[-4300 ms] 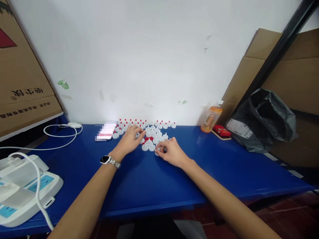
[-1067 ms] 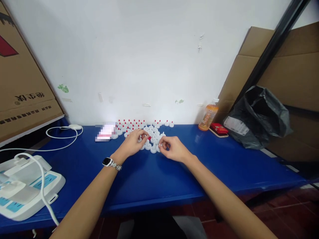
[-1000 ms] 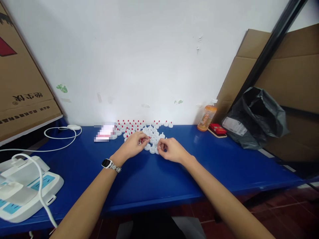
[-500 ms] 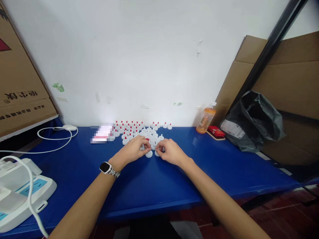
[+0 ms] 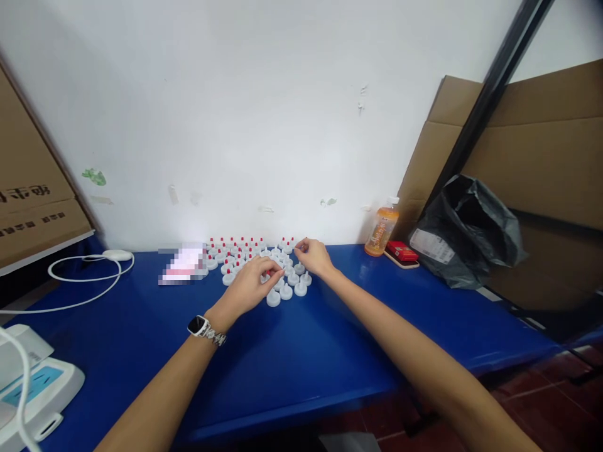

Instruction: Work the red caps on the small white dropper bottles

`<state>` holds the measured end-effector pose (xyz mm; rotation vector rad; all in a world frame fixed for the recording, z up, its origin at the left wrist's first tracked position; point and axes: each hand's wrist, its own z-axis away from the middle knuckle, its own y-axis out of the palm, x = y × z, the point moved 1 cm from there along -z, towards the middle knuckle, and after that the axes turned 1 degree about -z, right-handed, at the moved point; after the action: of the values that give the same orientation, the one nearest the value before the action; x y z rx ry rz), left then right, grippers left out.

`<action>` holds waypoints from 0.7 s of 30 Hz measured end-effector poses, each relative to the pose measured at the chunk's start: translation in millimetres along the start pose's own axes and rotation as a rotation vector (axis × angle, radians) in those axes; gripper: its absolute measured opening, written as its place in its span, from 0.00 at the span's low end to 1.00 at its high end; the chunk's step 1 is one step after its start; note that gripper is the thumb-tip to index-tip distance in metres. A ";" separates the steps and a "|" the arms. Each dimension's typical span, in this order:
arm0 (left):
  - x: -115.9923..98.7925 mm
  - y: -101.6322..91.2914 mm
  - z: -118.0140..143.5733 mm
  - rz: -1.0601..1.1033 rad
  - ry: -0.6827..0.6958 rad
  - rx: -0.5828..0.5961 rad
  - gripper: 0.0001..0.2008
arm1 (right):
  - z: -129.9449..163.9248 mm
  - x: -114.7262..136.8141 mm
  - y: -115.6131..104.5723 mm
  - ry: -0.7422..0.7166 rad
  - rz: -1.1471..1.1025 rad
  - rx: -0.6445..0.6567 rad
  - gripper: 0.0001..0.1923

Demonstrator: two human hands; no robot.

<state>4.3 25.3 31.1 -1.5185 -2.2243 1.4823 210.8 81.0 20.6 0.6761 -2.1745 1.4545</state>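
Several small white caps (image 5: pixel 286 290) sit in a cluster on the blue table (image 5: pixel 301 351). Behind them, by the wall, stand rows of white caps with red tips (image 5: pixel 234 251). My left hand (image 5: pixel 249 287), with a watch on its wrist, rests at the near left of the cluster. Its thumb and fingers pinch a small red piece (image 5: pixel 267 274). My right hand (image 5: pixel 315 256) reaches to the back right of the group, its fingertips closed on a red-tipped cap (image 5: pixel 298 245) there.
An orange bottle (image 5: pixel 381 231), a red box (image 5: pixel 401 251) and a black bag (image 5: pixel 466 232) stand at the back right before leaning cardboard (image 5: pixel 541 150). A blurred flat item (image 5: pixel 181 267), a white cable (image 5: pixel 85 276), a white device (image 5: pixel 32 389) and a carton (image 5: pixel 28 194) lie left.
My right hand has moved from the near edge of the cluster to the back row by the wall. My left hand has stayed at the cluster. The view has shifted right and down.
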 end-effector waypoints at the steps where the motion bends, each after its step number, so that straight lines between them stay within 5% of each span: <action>1: 1.5 -0.5 0.1 -0.002 -0.005 -0.012 0.13 | -11.7 -0.3 5.8 0.029 0.036 0.012 0.11; 7: 11.7 -12.8 12.2 0.016 -0.090 -0.015 0.16 | -47.4 3.4 35.0 0.078 0.138 0.028 0.09; 11: 14.4 -20.4 14.2 -0.046 -0.141 -0.074 0.16 | -42.7 5.8 30.0 0.051 0.113 0.008 0.08; 16: 11.0 -21.9 12.3 -0.106 -0.189 -0.197 0.14 | 3.8 19.6 5.4 -0.262 -0.180 -0.105 0.10; 21: -7.4 -13.0 14.9 -0.032 -0.107 -0.115 0.12 | 65.2 44.1 -9.3 -0.447 -0.331 -0.047 0.09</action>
<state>-8.6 9.3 35.9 -1.4591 -2.4218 1.4839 176.3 10.4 30.7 1.3790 -2.2560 1.1552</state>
